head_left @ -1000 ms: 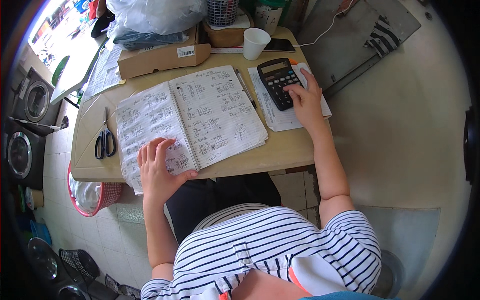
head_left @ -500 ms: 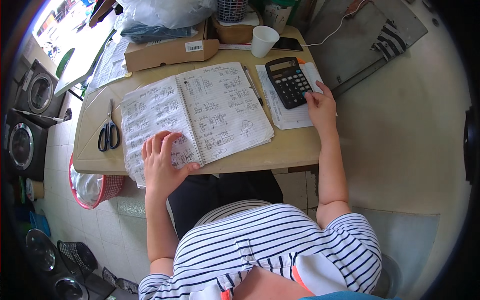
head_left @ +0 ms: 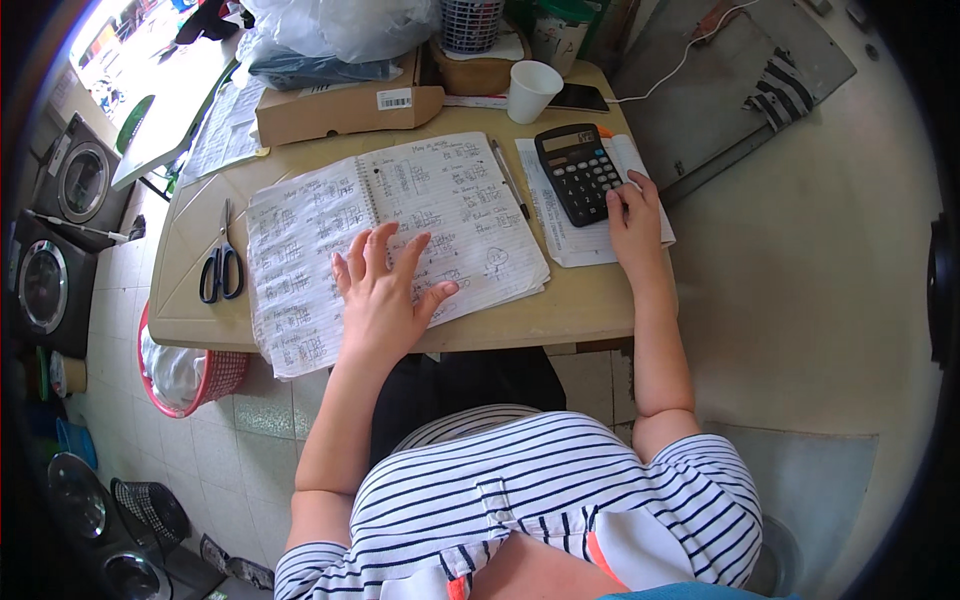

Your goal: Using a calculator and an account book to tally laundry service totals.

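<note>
Head view: your left hand [head_left: 385,300] spreads its fingers wide over the notebook [head_left: 455,190], holding nothing; you cannot tell whether the tips touch it. Your right hand [head_left: 638,228] has its fingers half bent at the lower right edge of the calculator [head_left: 580,175], and you cannot tell if they grip it. Papers [head_left: 580,248] lie under those fingers, the pen [head_left: 510,180] left of them, the cup [head_left: 533,92] beyond, the scissors [head_left: 222,262] left of your left fingers

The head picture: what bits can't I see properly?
In the head view:
Notebook: some writing is hidden by the left hand.
Calculator: its lower right corner is covered by the right hand.
Phone: its left end is behind the cup.
Dark basket: its top is cut off above.
</note>
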`<act>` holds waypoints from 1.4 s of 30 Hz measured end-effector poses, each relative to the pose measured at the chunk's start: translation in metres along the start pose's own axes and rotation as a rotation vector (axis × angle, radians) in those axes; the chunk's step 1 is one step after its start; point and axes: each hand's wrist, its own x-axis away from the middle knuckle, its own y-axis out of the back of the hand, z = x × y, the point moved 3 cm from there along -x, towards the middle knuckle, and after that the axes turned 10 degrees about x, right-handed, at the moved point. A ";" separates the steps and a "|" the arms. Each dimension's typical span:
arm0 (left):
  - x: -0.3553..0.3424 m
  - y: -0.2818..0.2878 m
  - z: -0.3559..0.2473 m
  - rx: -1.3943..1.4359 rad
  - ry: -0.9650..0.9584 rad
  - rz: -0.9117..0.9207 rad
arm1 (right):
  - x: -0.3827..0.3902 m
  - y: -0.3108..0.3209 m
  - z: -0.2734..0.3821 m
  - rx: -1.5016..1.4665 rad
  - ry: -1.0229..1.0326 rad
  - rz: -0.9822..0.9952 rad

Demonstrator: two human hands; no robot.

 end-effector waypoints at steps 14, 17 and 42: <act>0.000 -0.011 0.003 -0.098 0.018 -0.015 | 0.004 -0.007 0.020 -0.019 0.216 -0.013; 0.000 -0.011 0.003 -0.094 0.024 -0.017 | 0.006 -0.013 0.023 0.149 0.278 0.074; 0.000 -0.010 0.001 -0.095 0.039 -0.021 | -0.003 0.004 -0.019 -0.031 -0.104 0.028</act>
